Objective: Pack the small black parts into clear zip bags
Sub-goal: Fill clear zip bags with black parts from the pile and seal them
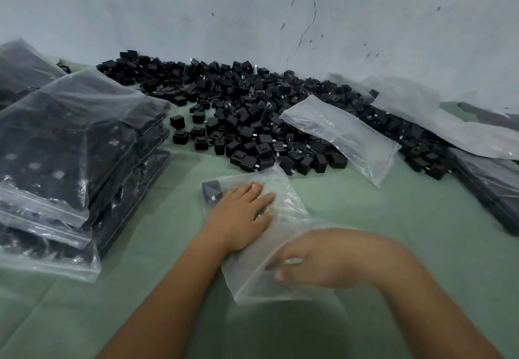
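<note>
A clear zip bag (283, 209) lies on the green cloth in front of me. One small black part (212, 190) shows inside its far left corner. My left hand (241, 215) lies flat on the bag with straight fingers, pressing it down beside that part. My right hand (323, 260) is blurred at the bag's near end, with fingers and thumb on the film; whether it pinches the bag is unclear. A big heap of loose black parts (252, 111) stretches along the wall behind the bag.
Stacks of filled zip bags (70, 148) rise at the left. An empty clear bag (342, 134) rests on the heap's right side, with more empty bags (449, 122) behind it. A dark filled bag (491, 190) lies at the right edge. A grey wall closes the back.
</note>
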Available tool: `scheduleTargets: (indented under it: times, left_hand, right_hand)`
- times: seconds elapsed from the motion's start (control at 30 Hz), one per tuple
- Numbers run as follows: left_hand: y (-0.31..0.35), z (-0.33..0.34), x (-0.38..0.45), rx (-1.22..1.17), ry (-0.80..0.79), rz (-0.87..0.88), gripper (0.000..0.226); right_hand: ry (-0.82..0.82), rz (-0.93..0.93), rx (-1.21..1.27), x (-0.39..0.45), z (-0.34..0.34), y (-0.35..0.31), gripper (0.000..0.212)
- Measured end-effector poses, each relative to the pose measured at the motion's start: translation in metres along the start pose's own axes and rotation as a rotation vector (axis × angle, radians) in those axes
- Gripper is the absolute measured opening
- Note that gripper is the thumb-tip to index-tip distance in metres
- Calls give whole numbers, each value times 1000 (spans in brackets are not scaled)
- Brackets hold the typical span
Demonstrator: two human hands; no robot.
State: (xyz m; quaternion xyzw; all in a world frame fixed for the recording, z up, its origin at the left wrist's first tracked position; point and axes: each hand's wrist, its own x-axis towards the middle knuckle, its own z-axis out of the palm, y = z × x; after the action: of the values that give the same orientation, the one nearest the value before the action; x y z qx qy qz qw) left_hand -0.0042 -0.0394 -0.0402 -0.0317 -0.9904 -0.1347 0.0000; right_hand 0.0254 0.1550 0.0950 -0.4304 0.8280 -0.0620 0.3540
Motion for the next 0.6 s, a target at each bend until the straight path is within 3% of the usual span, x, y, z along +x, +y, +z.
scheduleTargets:
  times: [0.07, 0.1, 0.2, 0.27, 0.3, 0.4, 0.5, 0.6]
  left_hand:
    - [-2, 1, 1, 49, -7, 8, 56]
    - [-3, 2, 1, 58, -1, 12, 56]
    - [0, 5, -1, 57, 35, 22, 57]
    - [4, 5, -2, 38, 67, 19, 57]
    - [4, 4, -4, 33, 85, 9, 56]
    - [-12, -4, -9, 61, 127, -30, 54]
    - [-47, -12, -26, 0, 108, -42, 55]
    - [-67, -17, -38, 19, 88, -43, 55]
  right_hand:
    - [51, -113, 81, -20, -28, -5, 27]
    - [163, -168, 111, -27, -42, -7, 29]
    - [716, -229, 186, -3, -74, -3, 32]
    - [871, -197, 120, 51, -86, -5, 20]
    - [836, -165, 18, 82, -89, -8, 18]
    - [618, -94, -399, 175, -93, -11, 45]
    - [625, -43, -616, 248, -95, -15, 61]
    - [646, -60, -632, 302, -100, -23, 66]
